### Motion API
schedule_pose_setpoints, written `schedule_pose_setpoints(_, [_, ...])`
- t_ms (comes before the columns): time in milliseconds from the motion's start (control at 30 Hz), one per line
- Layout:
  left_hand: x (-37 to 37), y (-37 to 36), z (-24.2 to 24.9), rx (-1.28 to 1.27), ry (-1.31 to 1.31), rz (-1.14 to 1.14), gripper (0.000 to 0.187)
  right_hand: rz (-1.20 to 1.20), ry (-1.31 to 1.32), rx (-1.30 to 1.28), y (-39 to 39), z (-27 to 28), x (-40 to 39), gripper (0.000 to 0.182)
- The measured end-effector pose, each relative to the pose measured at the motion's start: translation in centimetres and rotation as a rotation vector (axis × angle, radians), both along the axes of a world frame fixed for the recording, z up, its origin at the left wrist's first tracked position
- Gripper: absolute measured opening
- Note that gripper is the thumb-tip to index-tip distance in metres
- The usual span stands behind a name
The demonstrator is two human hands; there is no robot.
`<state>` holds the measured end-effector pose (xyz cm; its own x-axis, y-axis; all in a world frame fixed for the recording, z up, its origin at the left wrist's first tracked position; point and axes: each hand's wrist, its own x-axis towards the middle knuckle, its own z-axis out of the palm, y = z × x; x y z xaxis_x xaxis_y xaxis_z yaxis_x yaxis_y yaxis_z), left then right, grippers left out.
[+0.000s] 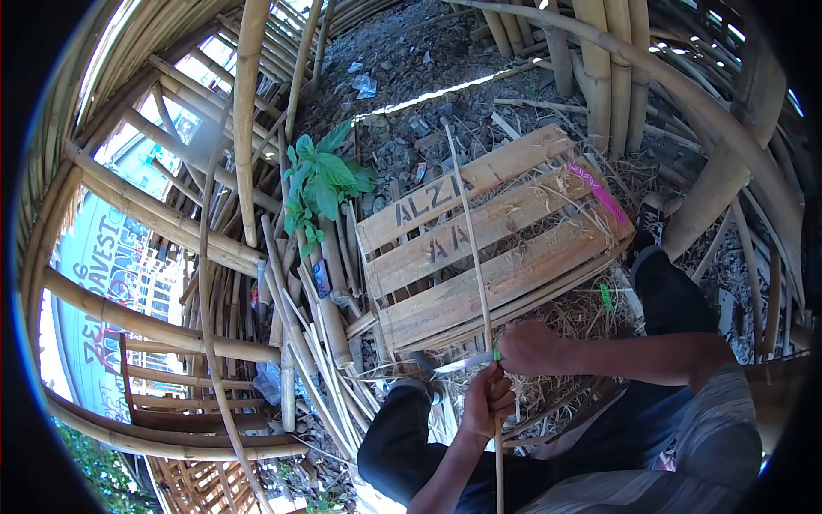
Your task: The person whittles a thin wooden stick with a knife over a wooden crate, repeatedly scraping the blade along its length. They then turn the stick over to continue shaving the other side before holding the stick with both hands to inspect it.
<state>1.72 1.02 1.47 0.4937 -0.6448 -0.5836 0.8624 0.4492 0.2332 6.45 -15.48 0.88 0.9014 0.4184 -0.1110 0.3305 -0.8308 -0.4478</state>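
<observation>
- Low in the frame, just right of centre, we find our two hands working close together over our knees.
- Our left hand (pixel 486 401) is closed in a fist around a thin bamboo strip (pixel 473 231), gripping it below the blade.
- Our right hand (pixel 528 348) is closed around the green handle of a knife (pixel 467 363); only a sliver of the handle shows at the thumb side.
- We note the knife blade points left, roughly level, and meets the strip just above our left hand.
- We record that the strip runs almost upright from our lap, past both hands, up across a wooden crate (pixel 488 236), its tip ending near the littered ground above.
- We see the crate lying tilted on straw, just beyond our hands, with dark stencilled letters on its slats and a pink tag (pixel 597 192) at its right end.
- Left of the crate we log a bundle of cut bamboo lengths (pixel 321 321) leaning together, and a green leafy plant (pixel 321 182) growing behind them.
- Thick bamboo poles (pixel 163 218) form a frame around the left and top of the view; a blue printed banner (pixel 96 283) shows behind them.
- Our legs are in dark trousers (pixel 676 300), one knee drawn up at right, with a dark shoe (pixel 651 218) beside the crate's right end.
</observation>
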Motion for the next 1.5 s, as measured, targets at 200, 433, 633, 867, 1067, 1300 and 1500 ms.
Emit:
schedule_pose_setpoints(200, [0.1,-0.3,0.0,0.038,0.007,0.043,0.029,-0.045,-0.026,0.032,0.2,-0.4,0.9,0.024])
schedule_pose_setpoints(433, [0.1,-0.3,0.1,0.028,-0.011,0.054,0.03,-0.001,-0.027,-0.001,0.4,0.0,0.9,0.023])
schedule_pose_setpoints(633, [-0.6,-0.6,0.3,0.056,-0.003,0.04,0.03,-0.28,-0.017,-0.024,-5.0,-0.8,5.5,0.024])
schedule_pose_setpoints(867, [0.1,-0.4,-0.3,0.111,-0.036,0.051,0.029,0.022,0.132,0.003,-0.5,0.1,-0.1,0.024])
schedule_pose_setpoints(1067, [-0.5,-0.6,0.8,0.15,-0.05,-0.027,0.031,-0.227,-0.091,0.002,-3.3,-0.3,3.5,0.024])
schedule_pose_setpoints(1300, [-1.2,-1.0,0.9,0.355,-0.198,-0.012,0.032,-0.264,0.23,0.049,-2.0,-1.7,3.0,0.027])
schedule_pose_setpoints(1500, [-0.8,-1.2,0.7,0.531,-0.292,-0.036,0.023,-0.05,0.152,0.035,-0.1,-1.2,0.4,0.026])
